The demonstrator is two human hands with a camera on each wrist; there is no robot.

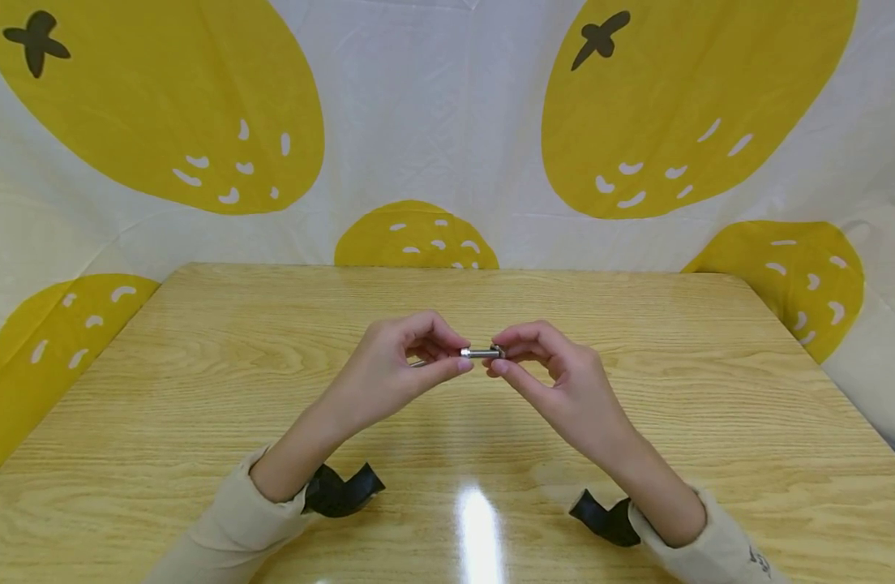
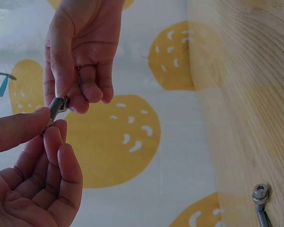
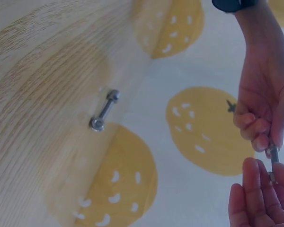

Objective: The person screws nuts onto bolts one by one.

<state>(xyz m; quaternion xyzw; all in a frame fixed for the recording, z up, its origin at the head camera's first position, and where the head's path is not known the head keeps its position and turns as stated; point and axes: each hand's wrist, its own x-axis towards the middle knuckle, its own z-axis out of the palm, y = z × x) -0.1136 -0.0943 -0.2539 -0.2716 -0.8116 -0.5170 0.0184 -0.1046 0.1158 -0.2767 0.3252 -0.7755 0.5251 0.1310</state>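
Note:
A short silver threaded bolt (image 1: 482, 354) lies nearly level between my two hands, above the table. My left hand (image 1: 389, 365) pinches its left end with thumb and fingertips. At the other end, my right hand (image 1: 557, 377) pinches near a wider metal piece (image 2: 63, 105), partly hidden by the fingers. The right wrist view shows the bare shank (image 3: 274, 155) spanning the gap between both sets of fingertips. Lying on the table is a second bolt (image 3: 105, 109), thick at both ends; the left wrist view shows its socket head (image 2: 260, 191).
The wood-grained table (image 1: 199, 389) stretches out in front, up to a white cloth (image 1: 433, 105) with yellow fruit prints. Black straps (image 1: 341, 491) sit on both wrists at the sleeve cuffs. In the head view my left hand mostly hides the second bolt.

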